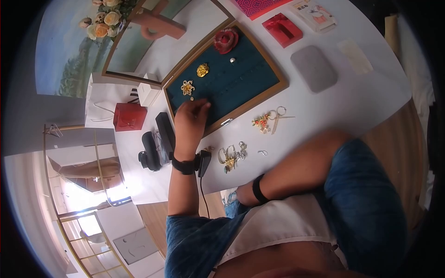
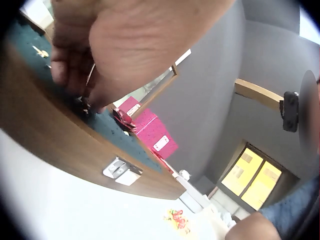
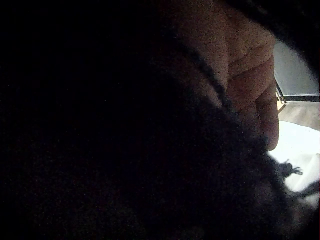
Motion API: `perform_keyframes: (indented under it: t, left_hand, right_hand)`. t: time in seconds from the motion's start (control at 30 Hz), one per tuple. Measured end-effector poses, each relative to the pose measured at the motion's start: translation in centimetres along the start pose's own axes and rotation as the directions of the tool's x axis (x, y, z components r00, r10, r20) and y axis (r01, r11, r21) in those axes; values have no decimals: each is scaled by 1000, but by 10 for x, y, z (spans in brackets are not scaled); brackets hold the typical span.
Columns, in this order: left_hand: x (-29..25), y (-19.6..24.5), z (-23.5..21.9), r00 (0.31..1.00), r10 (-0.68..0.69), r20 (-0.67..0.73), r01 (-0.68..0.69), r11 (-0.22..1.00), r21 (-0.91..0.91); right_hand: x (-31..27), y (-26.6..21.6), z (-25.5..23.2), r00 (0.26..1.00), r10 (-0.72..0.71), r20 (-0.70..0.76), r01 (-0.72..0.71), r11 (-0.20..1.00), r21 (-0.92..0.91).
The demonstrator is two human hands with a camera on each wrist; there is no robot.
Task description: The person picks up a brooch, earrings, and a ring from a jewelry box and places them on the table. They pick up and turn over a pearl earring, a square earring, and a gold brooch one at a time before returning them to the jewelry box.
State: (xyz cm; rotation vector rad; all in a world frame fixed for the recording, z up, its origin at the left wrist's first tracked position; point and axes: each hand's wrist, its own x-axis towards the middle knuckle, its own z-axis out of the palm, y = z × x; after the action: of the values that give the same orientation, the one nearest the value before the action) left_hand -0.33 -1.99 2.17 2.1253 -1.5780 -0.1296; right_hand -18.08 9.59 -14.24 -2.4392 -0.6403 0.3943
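My left hand (image 1: pixel 190 121) reaches over the near-left corner of a wooden jewellery box (image 1: pixel 252 99) with a dark teal lining. Its thumb and fingers pinch a small gold piece of jewellery (image 2: pixel 85 106) close over the lining; fingers hide most of it. Beyond the fingertips lie a tiny light piece (image 1: pixel 192 98), a gold flower brooch (image 1: pixel 187 88) and a gold rose-like ornament (image 1: pixel 202 70). Farther along are a pearl (image 1: pixel 232 60) and a red flower ornament (image 1: pixel 225 41). My right hand (image 1: pixel 244 196) rests low by my lap, fingers (image 3: pixel 255 75) relaxed and partly in shadow.
The mirrored lid (image 1: pixel 204 28) stands raised behind the box; a metal clasp (image 1: pixel 226 122) is at its front. Nearby lie orange-flowered jewellery (image 1: pixel 262 123), hoops (image 1: pixel 281 111) and a jewellery cluster (image 1: pixel 230 160). A grey case (image 1: pixel 314 68), red box (image 1: pixel 282 30) and red bag (image 1: pixel 130 116) stand around.
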Motion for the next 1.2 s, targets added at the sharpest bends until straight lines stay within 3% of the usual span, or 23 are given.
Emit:
perform_keyframes:
  t: [0.23, 0.33, 0.37, 0.47, 0.57, 0.7, 0.8, 0.93, 1.0, 1.1, 1.2]
  left_hand:
    - [-16, 12, -7, 999, 46, 15, -47, 997, 63]
    - [-35, 17, -27, 999, -28, -26, 27, 999, -37]
    - [-43, 18, -37, 997, -72, -42, 68, 995, -77]
    - [-72, 10, -60, 994, -92, -54, 93, 995, 24]
    - [-101, 11, -72, 978, -207, 37, 205, 977, 66]
    - [-129, 8, -66, 969, -198, 149, 199, 980, 13]
    - [-141, 26, -60, 965, -141, 220, 165, 982, -91]
    - [-151, 37, -48, 946, -109, 304, 179, 961, -212]
    - [-151, 36, -40, 946, -107, 306, 173, 965, -198]
    - [-149, 35, -33, 942, -127, 311, 182, 971, -153]
    - [-147, 36, -32, 940, -142, 311, 191, 972, -135]
  right_hand:
    - [1, -1, -6, 1000, 7, -1, -7, 1000, 17]
    - [6, -4, 14, 986, 152, -69, -144, 984, 107]
    - [-3, -6, 1, 986, 165, -33, -160, 981, 106]
    - [-35, -22, -57, 971, 199, 131, -210, 975, 69]
    - [-46, -21, -70, 986, 131, 106, -143, 983, 115]
    - [-39, -14, -44, 998, 62, -20, -60, 996, 66]
    - [-38, -15, -43, 1000, 9, 9, -9, 996, -94]
    - [-34, -12, -35, 999, 28, 16, -27, 998, -56]
    - [-34, -14, -38, 998, 51, 38, -50, 998, -23]
    - [-33, -17, -46, 992, -2, 123, 16, 994, -107]
    - [-31, -18, -40, 995, -18, 99, 40, 972, -232]
